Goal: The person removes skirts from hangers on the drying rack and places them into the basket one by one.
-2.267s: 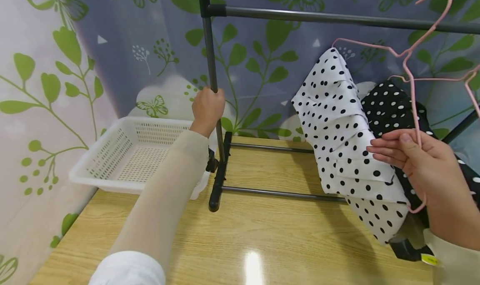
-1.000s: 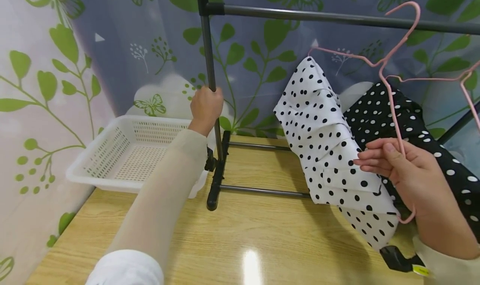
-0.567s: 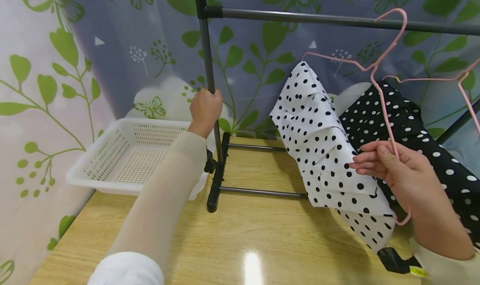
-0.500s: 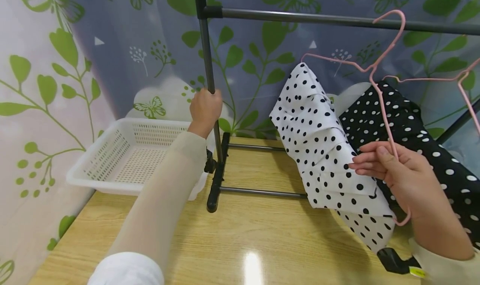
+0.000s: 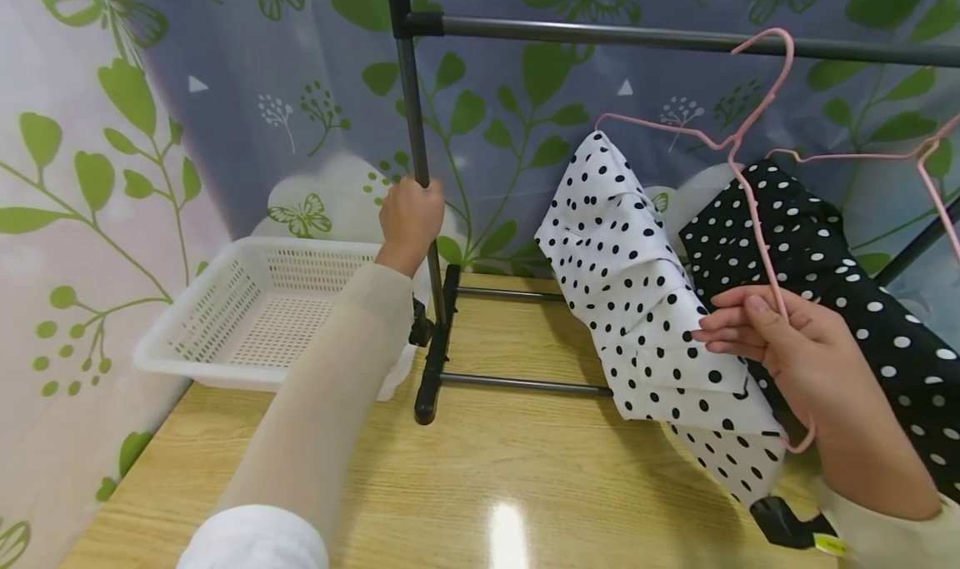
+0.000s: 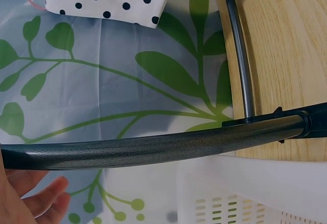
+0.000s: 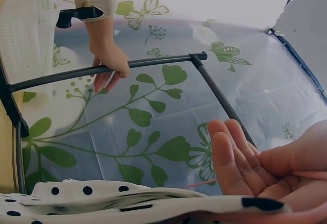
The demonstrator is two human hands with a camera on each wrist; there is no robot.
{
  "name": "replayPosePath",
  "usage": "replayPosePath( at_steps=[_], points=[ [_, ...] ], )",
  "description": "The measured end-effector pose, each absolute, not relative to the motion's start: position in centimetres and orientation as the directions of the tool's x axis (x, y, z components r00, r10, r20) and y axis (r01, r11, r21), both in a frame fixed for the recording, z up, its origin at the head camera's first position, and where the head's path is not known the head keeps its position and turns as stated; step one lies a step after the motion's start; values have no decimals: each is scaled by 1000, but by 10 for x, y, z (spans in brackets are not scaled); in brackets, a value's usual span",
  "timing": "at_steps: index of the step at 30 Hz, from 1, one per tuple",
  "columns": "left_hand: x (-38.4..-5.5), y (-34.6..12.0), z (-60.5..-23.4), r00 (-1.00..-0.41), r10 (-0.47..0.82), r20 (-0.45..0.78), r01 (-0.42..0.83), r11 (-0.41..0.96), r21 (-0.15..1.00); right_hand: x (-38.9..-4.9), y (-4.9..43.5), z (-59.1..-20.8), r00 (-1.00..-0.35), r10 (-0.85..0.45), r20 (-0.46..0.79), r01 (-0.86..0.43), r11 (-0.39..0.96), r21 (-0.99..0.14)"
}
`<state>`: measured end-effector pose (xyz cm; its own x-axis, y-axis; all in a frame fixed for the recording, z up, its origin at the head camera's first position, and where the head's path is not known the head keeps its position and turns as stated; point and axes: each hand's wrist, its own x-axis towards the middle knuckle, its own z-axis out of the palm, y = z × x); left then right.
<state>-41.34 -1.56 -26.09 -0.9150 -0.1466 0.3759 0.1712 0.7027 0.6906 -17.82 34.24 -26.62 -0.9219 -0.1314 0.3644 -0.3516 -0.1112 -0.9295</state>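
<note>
My left hand (image 5: 411, 219) holds the dark upright pole (image 5: 412, 102) of a clothes rack. In the left wrist view, its fingers (image 6: 46, 203) show beside the pole. My right hand (image 5: 802, 352) pinches the side of a pink clothes hanger (image 5: 753, 211) between thumb and fingers. From this hanger hangs a white garment with black dots (image 5: 630, 277). The hanger's hook overlaps the rack's top bar (image 5: 585, 32) in the head view. In the right wrist view, the right hand (image 7: 265, 168) is close above the white cloth, its fingers fairly straight.
Behind the right hand, a black garment with white dots (image 5: 795, 219) hangs on another pink hanger (image 5: 862, 157). A white perforated basket (image 5: 168, 348) stands left of the rack on the wooden table (image 5: 420, 486). A leaf-patterned curtain (image 5: 300, 94) forms the backdrop.
My right hand has carried the pink hanger and white garment leftward, and the hook has come down to the bar's height. The left hand has kept its hold on the pole.
</note>
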Motion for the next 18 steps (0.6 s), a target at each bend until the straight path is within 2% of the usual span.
replayPosePath(
  at_steps=[8,18],
  points=[
    [-413,-13,-263,-910,-151,387,180,696,695,-179,343,-269,-912,-165,375,-353,-144,-924],
    [-415,-14,-262,-915,-145,376,175,696,696,-179,339,-272,-914,-164,372,-366,-67,-928]
  ],
)
